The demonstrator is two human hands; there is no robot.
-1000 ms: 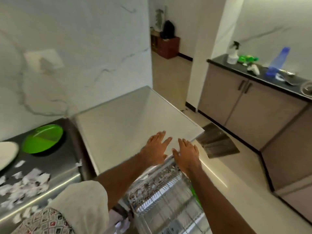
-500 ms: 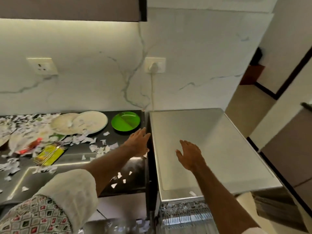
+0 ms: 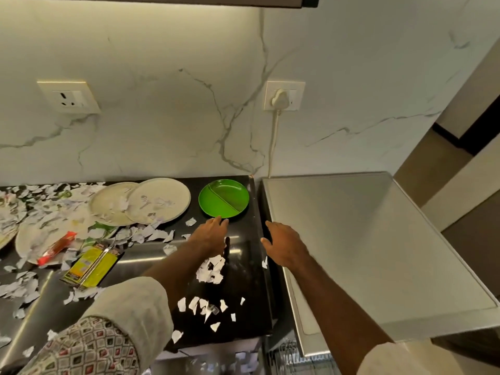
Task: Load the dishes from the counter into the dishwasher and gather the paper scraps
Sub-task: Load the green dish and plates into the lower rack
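Torn white paper scraps [image 3: 159, 235] litter the dark counter [image 3: 243, 293] around two round cream plates [image 3: 162, 198]; the round green divided plate [image 3: 224, 197] sits near the wall. The left hand [image 3: 211, 234], fingers straight and empty, reaches its near rim; the right hand [image 3: 284, 244] hovers open and empty beside the steel dishwasher top [image 3: 365, 239]
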